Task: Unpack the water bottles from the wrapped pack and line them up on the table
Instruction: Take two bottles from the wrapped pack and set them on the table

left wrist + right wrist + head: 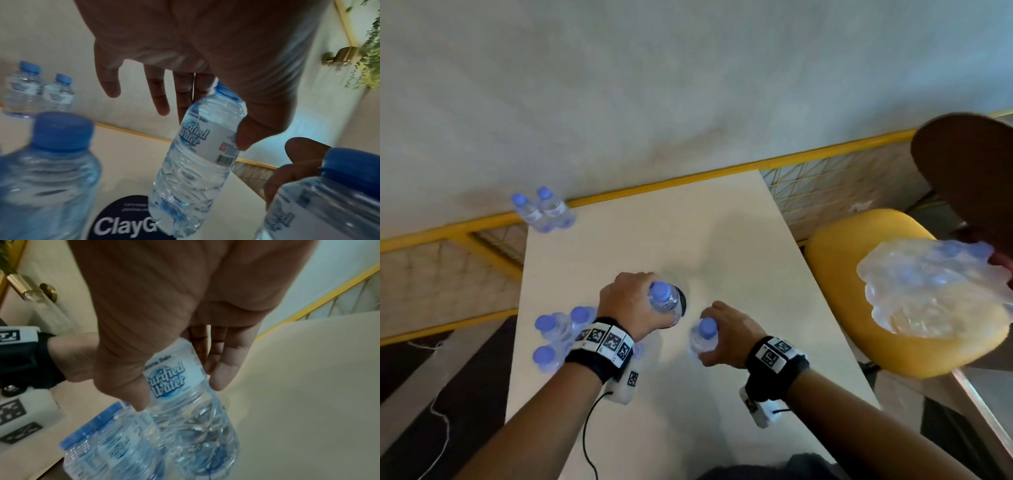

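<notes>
- Head cam: the left hand point(635, 303) is wrapped round a small clear plastic water bottle with a blue cap point(666, 303), held over a dark round sticker point(682, 301) near the middle of the pale cream bench point(722, 240). The right hand point(729, 334) grips a second blue-capped bottle point(703, 337) at about 4 o'clock from the first one. A cluster of loose bottles point(558, 334) stands near the bench's left edge, at 9 o'clock from the left wrist. Two more bottles point(544, 212) sit at the far left corner, roughly 11 o'clock. The torn clear plastic wrapped pack point(935, 291) lies on a round yellow chair point(835, 308) way off at 3 o'clock.
- Left wrist cam: thumb and fingers point(162, 97) pinch the bottle at its label, and it's tilted, bottom over the sticker reading "ClayG".
- Right wrist cam: thumb point(131, 386) and fingers clamp the "Purified Water" label, with another bottle point(111, 446) just beside it at 7 o'clock.
</notes>
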